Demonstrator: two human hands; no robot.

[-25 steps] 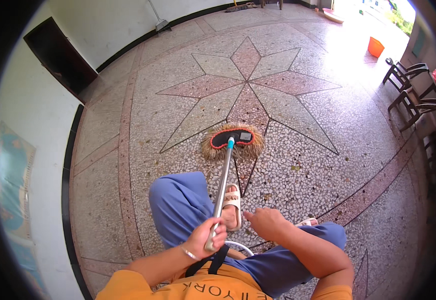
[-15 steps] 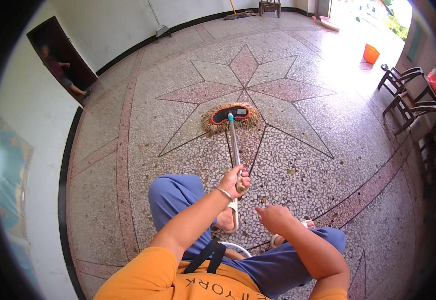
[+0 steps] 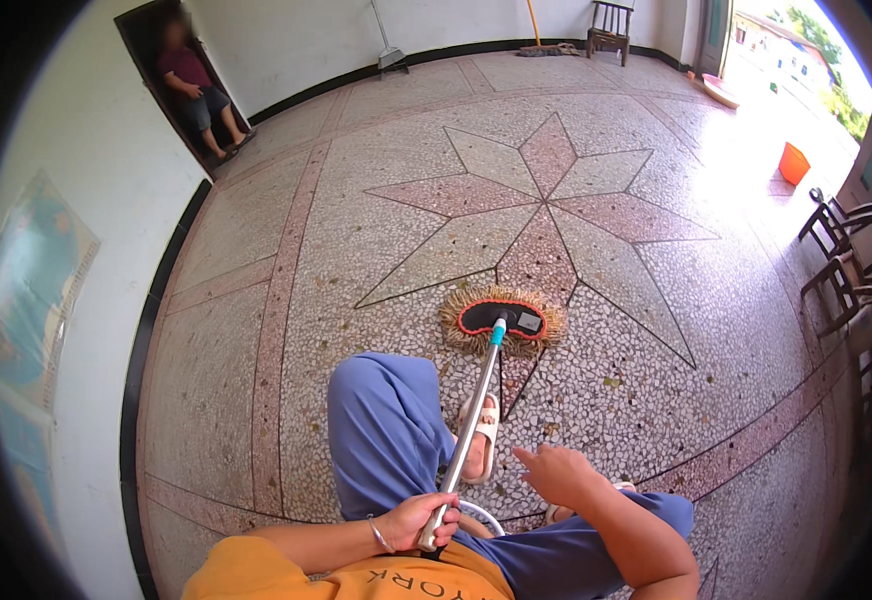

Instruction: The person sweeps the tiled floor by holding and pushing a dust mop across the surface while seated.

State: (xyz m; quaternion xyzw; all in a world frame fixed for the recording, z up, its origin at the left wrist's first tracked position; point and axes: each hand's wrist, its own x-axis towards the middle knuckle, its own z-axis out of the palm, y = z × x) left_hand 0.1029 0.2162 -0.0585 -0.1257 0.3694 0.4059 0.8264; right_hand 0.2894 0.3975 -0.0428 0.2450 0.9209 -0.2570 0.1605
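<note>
My left hand, with a bangle at its wrist, is closed around the end of a metal mop handle, close to my lap. From there the handle slants forward to a duster-style mop. Its head is black with a red edge and a tan string fringe, and lies flat on the speckled floor. My right hand hangs in front of my right knee and holds nothing visible. One finger points out to the left, while the others are partly hidden from view.
A person stands in the doorway at the far left. Along the back wall are a dustpan, another mop and a chair. An orange bucket stands near the bright entrance, and wooden chairs line the right side.
My left hand has drawn the mop back toward my body, so the mop head sits closer. My right hand keeps its pose. The view has shifted, and the person shows more fully in the doorway.
</note>
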